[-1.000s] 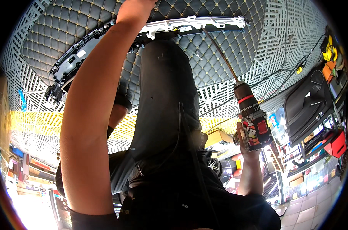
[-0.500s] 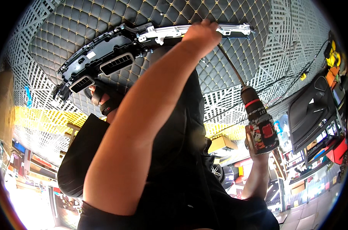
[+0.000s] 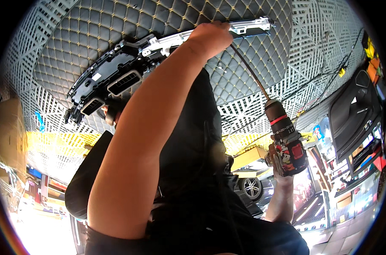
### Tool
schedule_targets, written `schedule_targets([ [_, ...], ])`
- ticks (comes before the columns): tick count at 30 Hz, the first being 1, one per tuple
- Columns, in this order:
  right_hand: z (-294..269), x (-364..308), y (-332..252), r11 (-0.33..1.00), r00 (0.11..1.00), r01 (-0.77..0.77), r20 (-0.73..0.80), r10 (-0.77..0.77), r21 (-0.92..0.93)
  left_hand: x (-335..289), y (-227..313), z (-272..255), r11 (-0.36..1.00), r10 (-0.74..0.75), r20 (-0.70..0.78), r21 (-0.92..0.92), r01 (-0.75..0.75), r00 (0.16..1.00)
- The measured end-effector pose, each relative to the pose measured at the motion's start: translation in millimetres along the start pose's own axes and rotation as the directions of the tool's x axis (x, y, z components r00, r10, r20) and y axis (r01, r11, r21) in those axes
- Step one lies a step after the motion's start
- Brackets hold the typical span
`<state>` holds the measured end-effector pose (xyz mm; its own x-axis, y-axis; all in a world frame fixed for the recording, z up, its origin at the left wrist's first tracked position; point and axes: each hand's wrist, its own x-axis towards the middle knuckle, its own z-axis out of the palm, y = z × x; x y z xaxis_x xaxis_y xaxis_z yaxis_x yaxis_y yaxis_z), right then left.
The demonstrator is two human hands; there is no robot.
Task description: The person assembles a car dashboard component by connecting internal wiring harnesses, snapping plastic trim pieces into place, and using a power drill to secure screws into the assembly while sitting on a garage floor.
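A long, curved dashboard trim panel [image 3: 101,63] lies across a dark quilted mat, black with two air vents at its left and a silver strip [image 3: 171,41] along its right part. My left hand [image 3: 212,38] is closed round the silver strip, its fingertips mostly hidden behind the knuckles. In my right hand [image 3: 280,163] is a cordless drill [image 3: 286,140], tilted with its chuck up. A long thin bit [image 3: 248,68] runs from the chuck to the strip beside my left hand; the hand hides where its tip meets the strip.
The quilted mat [image 3: 252,85] lies over grey and yellow floor grating [image 3: 316,46]. A black door panel [image 3: 354,114] stands at the right, near a cable on the floor. A cardboard box [image 3: 249,157] and a car wheel [image 3: 251,187] are behind me. Wrapped cardboard [image 3: 8,127] stands at far left.
The panel and my left hand sit slightly higher and further left in the picture, as the whole view has shifted. The drill stays in my right hand, its bit still reaching the strip.
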<state>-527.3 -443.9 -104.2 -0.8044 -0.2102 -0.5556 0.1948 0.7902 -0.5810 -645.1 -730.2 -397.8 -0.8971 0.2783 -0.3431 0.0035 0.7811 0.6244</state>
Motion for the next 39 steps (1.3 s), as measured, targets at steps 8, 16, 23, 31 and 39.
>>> schedule_targets([
  [8,9.6,-12.8,-6.8,0.839,0.960,-0.236,-0.014,0.279,0.491,9.3,-12.6,3.4,0.996,0.089,0.059,-0.010,-0.089,0.994],
  [16,-2.0,-2.9,10.3,0.951,0.951,-0.242,-0.150,0.272,0.191,-1.1,-86.1,-28.6,0.962,-0.189,-0.385,0.112,0.249,0.903],
  [23,1.7,24.5,-11.0,0.903,0.903,-0.275,-0.234,0.361,0.331,-18.4,-97.6,-39.7,0.945,-0.295,-0.459,-0.008,0.328,0.838],
  [31,-5.2,50.4,-14.3,0.904,0.856,-0.265,-0.350,0.380,0.335,-54.2,-56.4,-18.4,0.994,-0.038,-0.221,0.090,0.059,0.975],
  [39,-5.7,60.1,0.1,0.877,0.829,-0.247,-0.379,0.412,0.412,-58.8,-60.1,-6.6,0.988,-0.134,-0.165,0.050,0.144,0.977],
])
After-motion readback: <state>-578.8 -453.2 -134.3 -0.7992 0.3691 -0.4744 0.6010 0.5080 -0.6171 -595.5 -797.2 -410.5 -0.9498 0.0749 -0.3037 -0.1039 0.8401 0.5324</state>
